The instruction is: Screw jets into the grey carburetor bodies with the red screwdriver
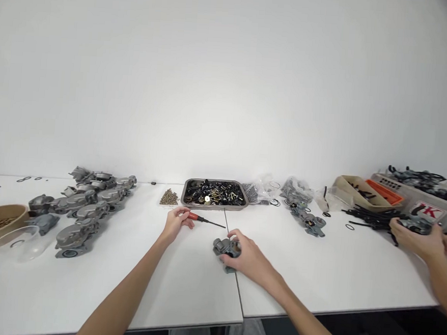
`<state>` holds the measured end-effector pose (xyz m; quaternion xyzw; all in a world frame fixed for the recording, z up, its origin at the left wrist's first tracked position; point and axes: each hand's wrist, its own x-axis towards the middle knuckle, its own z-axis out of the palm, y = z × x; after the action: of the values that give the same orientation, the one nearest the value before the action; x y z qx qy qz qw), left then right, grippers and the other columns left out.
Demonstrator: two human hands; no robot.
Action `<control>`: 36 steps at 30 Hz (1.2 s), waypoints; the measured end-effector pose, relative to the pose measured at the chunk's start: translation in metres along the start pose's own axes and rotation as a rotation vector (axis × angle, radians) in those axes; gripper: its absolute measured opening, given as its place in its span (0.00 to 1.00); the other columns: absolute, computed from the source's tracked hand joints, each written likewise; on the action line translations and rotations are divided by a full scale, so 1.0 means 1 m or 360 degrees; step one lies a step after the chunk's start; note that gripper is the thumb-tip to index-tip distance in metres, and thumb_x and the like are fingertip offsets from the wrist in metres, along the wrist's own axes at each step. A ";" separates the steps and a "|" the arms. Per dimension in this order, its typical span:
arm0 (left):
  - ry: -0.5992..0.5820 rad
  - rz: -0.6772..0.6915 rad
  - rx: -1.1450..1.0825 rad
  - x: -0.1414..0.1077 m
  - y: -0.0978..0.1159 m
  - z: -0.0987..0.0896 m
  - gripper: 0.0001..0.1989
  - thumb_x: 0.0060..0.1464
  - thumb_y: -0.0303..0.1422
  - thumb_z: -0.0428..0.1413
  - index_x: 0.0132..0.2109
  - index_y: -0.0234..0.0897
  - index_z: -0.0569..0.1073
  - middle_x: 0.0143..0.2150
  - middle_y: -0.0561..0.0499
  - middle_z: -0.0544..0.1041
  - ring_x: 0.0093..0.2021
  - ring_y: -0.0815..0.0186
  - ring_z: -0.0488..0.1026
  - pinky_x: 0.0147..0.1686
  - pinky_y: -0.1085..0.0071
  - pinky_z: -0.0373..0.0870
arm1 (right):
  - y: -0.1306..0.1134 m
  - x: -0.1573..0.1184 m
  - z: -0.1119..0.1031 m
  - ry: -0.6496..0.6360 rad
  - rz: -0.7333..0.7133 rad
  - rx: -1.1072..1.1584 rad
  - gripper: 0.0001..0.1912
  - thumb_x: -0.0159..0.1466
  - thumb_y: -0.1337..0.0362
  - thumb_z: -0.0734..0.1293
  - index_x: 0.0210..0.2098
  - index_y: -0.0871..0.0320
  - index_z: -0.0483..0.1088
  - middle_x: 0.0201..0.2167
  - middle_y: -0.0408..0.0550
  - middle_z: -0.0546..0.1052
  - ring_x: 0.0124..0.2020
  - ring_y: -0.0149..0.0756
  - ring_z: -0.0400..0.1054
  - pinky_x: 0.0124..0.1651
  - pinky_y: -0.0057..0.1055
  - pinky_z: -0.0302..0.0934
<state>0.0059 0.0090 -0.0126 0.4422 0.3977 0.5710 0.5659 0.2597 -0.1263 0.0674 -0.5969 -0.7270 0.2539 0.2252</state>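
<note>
My left hand has its fingers closed on the red handle of a screwdriver. The dark shaft points right, low over the white table. My right hand grips a grey cast-metal carburetor from its right side, at the seam between two tabletops. Beyond the screwdriver lies a metal tray heaped with small black and brass parts. Left of the tray is a small pile of brass screws.
Several grey carburetors stand grouped on the left, near a tan tub and a clear plastic bowl. More carburetors lie to the right. At far right, a co-worker's hands hold another part beside black tubes and bins.
</note>
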 end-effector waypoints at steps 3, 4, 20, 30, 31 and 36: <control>0.0001 -0.0012 0.0003 -0.002 0.002 0.001 0.22 0.43 0.37 0.64 0.41 0.31 0.66 0.31 0.39 0.80 0.22 0.58 0.76 0.25 0.62 0.73 | 0.030 -0.008 -0.037 0.0051 0.0180 0.0187 0.27 0.54 0.51 0.71 0.49 0.55 0.63 0.34 0.48 0.77 0.30 0.38 0.71 0.32 0.32 0.64; 0.0003 -0.0017 0.0003 -0.002 0.003 0.002 0.21 0.43 0.37 0.64 0.41 0.31 0.66 0.31 0.39 0.80 0.22 0.59 0.76 0.25 0.62 0.73 | 0.039 -0.011 -0.053 0.0079 0.0249 0.0241 0.28 0.55 0.50 0.71 0.50 0.56 0.62 0.34 0.49 0.77 0.29 0.38 0.72 0.30 0.32 0.64; 0.0060 -0.0035 0.0040 -0.007 0.009 0.005 0.20 0.42 0.35 0.64 0.41 0.30 0.67 0.31 0.41 0.80 0.23 0.60 0.76 0.26 0.63 0.74 | 0.181 0.035 -0.271 0.1140 0.0793 -0.0381 0.32 0.56 0.41 0.65 0.47 0.62 0.66 0.50 0.74 0.71 0.48 0.49 0.68 0.42 0.42 0.57; 0.0052 -0.0035 0.0049 -0.004 0.004 0.002 0.22 0.42 0.36 0.65 0.42 0.30 0.67 0.32 0.41 0.80 0.24 0.59 0.77 0.27 0.63 0.75 | 0.259 0.067 -0.244 0.0850 0.0965 -0.0243 0.21 0.48 0.53 0.75 0.36 0.57 0.68 0.39 0.65 0.75 0.32 0.40 0.67 0.36 0.39 0.55; 0.0052 -0.0035 0.0053 -0.004 0.004 0.001 0.22 0.42 0.36 0.64 0.42 0.30 0.67 0.32 0.41 0.80 0.24 0.59 0.77 0.27 0.62 0.75 | 0.261 0.070 -0.243 0.0827 0.0987 -0.0219 0.22 0.49 0.53 0.75 0.38 0.58 0.69 0.39 0.64 0.75 0.32 0.39 0.67 0.36 0.39 0.55; 0.0034 -0.0034 0.0066 -0.004 0.003 0.000 0.21 0.43 0.36 0.64 0.42 0.31 0.67 0.31 0.42 0.80 0.24 0.58 0.77 0.27 0.61 0.75 | 0.259 0.082 -0.233 0.0768 0.1093 -0.0126 0.33 0.51 0.58 0.76 0.53 0.64 0.66 0.41 0.69 0.75 0.30 0.39 0.68 0.33 0.38 0.56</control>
<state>0.0048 0.0052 -0.0099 0.4434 0.4203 0.5612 0.5584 0.5868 0.0191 0.0836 -0.8551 -0.4214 0.1389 0.2682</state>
